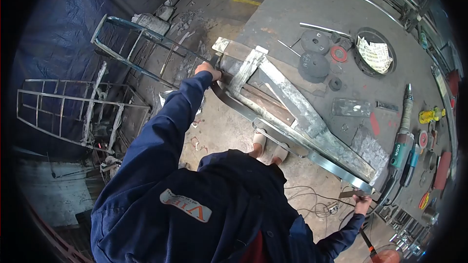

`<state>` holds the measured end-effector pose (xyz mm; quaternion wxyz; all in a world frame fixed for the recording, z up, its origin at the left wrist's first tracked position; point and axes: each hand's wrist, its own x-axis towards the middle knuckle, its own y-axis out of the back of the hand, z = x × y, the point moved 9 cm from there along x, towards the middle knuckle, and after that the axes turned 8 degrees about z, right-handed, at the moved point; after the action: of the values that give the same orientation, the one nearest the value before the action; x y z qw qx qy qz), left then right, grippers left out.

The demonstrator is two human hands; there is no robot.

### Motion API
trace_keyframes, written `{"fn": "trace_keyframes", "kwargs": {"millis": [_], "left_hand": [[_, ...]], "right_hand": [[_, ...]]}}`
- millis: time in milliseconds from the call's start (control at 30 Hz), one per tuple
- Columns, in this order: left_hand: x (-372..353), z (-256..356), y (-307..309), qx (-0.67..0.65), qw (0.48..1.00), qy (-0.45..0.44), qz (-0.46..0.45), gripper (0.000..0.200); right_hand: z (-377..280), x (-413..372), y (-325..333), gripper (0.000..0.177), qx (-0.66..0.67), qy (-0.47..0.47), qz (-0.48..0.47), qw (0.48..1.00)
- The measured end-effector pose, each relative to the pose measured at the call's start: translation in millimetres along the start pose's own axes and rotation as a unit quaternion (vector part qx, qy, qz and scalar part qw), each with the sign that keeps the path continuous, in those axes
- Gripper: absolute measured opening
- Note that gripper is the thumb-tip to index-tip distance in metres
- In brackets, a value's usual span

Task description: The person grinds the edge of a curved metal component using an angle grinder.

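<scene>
A long, curved flat metal bar (332,167) runs along the table's near edge, with a shiny stretch toward its right end. My left hand (208,71) is closed around its far-left end, where a short dark piece sticks up. At the opposite end, my right hand (362,204) is closed on the bar near a short flat crosspiece (352,194); its fingers are partly hidden. Just beyond the bar lies a whitish, paint-worn angled frame (292,102) on the table, its left end jutting past the edge.
On the grey worktable (278,12) lie grinding discs (313,66), a round black tray (393,63) with printed paper, a green angle grinder (400,148) and a yellow-handled tool (431,115). Welded metal frames (61,98) stand at left. Cables (312,204) trail on the floor.
</scene>
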<state>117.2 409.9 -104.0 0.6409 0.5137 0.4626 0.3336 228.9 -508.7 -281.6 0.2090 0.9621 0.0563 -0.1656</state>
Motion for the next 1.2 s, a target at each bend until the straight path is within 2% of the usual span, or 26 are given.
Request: {"fn": "trace_keyframes", "kwargs": {"millis": [33,167,200,267,300,400,433,467,500,533,600,633,667,733,767,867,933,1000,1033,1100,1133,1200], "left_hand": [[-3,0,2,0.003,1.0,-0.002,-0.01,0.054],[-13,-14,25,0.007,1.0,0.01,0.021,0.057],[-15,-19,30,0.006,1.0,0.013,0.023,0.057],[-18,-20,47,0.036,0.996,-0.041,0.077,0.051],[-20,-26,54,0.035,0.996,-0.039,0.078,0.051],[-24,-37,79,0.048,0.993,-0.068,0.079,0.051],[-26,-47,85,0.016,0.995,-0.06,0.083,0.05],[-29,-57,93,-0.016,0.995,-0.051,0.089,0.049],[-40,-58,111,-0.004,0.985,-0.075,0.153,0.047],[-45,-67,122,-0.011,0.985,-0.073,0.158,0.047],[-48,-86,144,-0.095,0.978,-0.078,0.167,0.048],[-48,-99,156,-0.123,0.969,-0.088,0.197,0.046],[-48,-115,163,-0.132,0.967,-0.083,0.203,0.046],[-59,-151,190,-0.236,0.934,-0.094,0.25,0.043],[-68,-169,202,-0.272,0.935,-0.074,0.217,0.04],[-45,-237,193,-0.439,0.879,-0.077,0.172,0.033],[-35,-270,182,-0.575,0.806,-0.061,0.126,0.026],[-24,-300,174,-0.655,0.748,-0.041,0.1,0.028],[-15,-317,167,-0.661,0.743,-0.037,0.098,0.028],[8,-337,136,-0.738,0.672,-0.034,0.046,0.036],[16,-344,124,-0.738,0.673,-0.037,0.03,0.036],[31,-352,86,-0.697,0.716,-0.01,-0.032,0.034]], "right_hand": [[-36,-12,-4,0.034,0.049,0.009,0.024,0.998],[-64,-33,-4,0.036,0.028,-0.008,-0.037,0.999],[-62,-38,1,0.035,0.039,-0.013,-0.035,0.999],[-69,-53,9,0.033,0.096,-0.015,-0.003,0.995],[-89,-63,12,0.034,0.081,0.04,0.006,0.996],[-118,-84,12,0.035,0.115,0.039,0.026,0.992],[-127,-90,17,0.037,0.067,0.051,0.039,0.996],[-126,-90,25,0.038,-0.007,0.051,0.01,0.999],[-148,-103,26,0.038,-0.002,0.068,0.035,0.997],[-167,-115,23,0.038,0.004,0.085,0.061,0.994],[-134,-121,60,0.043,-0.048,0.078,0.108,0.99],[-121,-126,77,0.04,-0.028,0.094,0.143,0.985],[-132,-141,80,0.04,-0.046,0.107,0.17,0.978],[-179,-176,65,0.04,-0.115,0.13,0.221,0.96],[-204,-191,54,0.04,-0.144,0.141,0.243,0.949],[-287,-229,21,0.041,-0.21,0.199,0.285,0.914],[-347,-251,1,0.041,-0.243,0.25,0.301,0.888],[-412,-273,-23,0.042,-0.265,0.309,0.305,0.861],[-443,-283,-33,0.042,-0.274,0.337,0.304,0.848],[-504,-308,-53,0.043,-0.282,0.39,0.294,0.826],[-530,-323,-60,0.044,-0.287,0.41,0.288,0.817],[-576,-351,-73,0.045,-0.291,0.447,0.271,0.801]]}}
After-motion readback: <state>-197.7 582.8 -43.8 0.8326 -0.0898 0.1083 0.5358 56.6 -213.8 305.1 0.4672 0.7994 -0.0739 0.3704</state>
